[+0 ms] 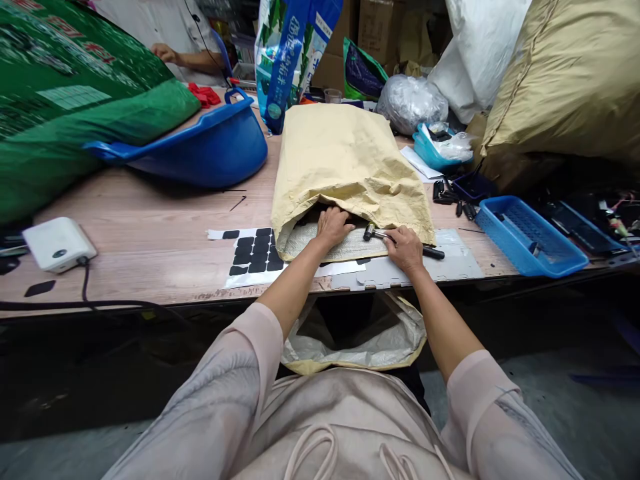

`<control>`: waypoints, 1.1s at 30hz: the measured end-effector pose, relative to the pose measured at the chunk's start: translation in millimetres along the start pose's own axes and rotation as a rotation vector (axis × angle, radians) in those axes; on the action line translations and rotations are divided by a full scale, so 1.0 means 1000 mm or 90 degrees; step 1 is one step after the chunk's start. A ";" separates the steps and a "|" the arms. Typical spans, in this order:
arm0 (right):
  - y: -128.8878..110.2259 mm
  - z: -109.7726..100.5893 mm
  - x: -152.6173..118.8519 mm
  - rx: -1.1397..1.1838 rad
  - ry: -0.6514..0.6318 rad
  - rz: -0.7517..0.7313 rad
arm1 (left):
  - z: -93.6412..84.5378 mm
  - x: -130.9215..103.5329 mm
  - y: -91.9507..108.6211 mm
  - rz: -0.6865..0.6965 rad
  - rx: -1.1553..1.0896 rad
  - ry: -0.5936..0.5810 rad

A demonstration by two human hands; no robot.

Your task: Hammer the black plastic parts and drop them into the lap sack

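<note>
A yellow woven sack (pixel 345 147) lies on the table with its mouth towards me, its silvery-white lining showing and dark things inside. My left hand (pixel 334 227) reaches into that mouth with bent fingers; the fingertips, and whatever they grip, are lost in the dark. At the sack's right lower edge, my right hand (pixel 405 249) is closed around a hammer-like tool (pixel 433 253) with a black handle and a silver head pointing left. Beneath the sack are a sheet of black rounded stickers (pixel 257 252) and a grey flat board (pixel 455 253).
A second sack (pixel 350 360) hangs open below the table edge. Left are a blue basin (pixel 200 150), a green sack (pixel 75 120) and a white corded box (pixel 60 244). Right are a blue basket (pixel 533 233) and small black parts (pixel 445 192). A person's hand (pixel 165 53) shows behind.
</note>
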State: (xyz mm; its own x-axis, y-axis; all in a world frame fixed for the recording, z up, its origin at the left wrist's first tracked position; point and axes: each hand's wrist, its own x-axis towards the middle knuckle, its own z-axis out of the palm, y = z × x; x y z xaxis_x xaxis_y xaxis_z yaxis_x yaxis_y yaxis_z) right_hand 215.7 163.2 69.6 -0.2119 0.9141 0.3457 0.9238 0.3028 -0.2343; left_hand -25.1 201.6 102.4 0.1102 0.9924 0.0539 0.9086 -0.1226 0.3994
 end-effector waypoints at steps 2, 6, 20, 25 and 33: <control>-0.001 -0.002 0.000 -0.007 -0.010 0.006 | -0.005 0.000 0.000 0.003 0.014 -0.024; -0.001 -0.002 0.000 -0.009 -0.010 0.004 | -0.009 -0.022 -0.018 0.080 -0.012 -0.055; -0.014 -0.014 -0.008 0.007 0.076 -0.061 | 0.008 -0.062 -0.045 0.067 -0.219 -0.008; -0.049 -0.024 -0.014 0.047 0.055 -0.101 | 0.008 -0.063 -0.045 0.055 -0.240 -0.002; -0.075 -0.020 -0.021 0.044 0.028 -0.148 | 0.008 -0.062 -0.043 0.056 -0.238 0.008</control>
State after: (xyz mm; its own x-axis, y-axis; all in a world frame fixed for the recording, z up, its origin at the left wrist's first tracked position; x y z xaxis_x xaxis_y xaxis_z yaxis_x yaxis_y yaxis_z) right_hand 156.8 116.0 98.0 -0.4003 0.8056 0.4368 0.8274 0.5226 -0.2056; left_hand -67.4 144.8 74.4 0.1748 0.9780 0.1135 0.6861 -0.2037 0.6984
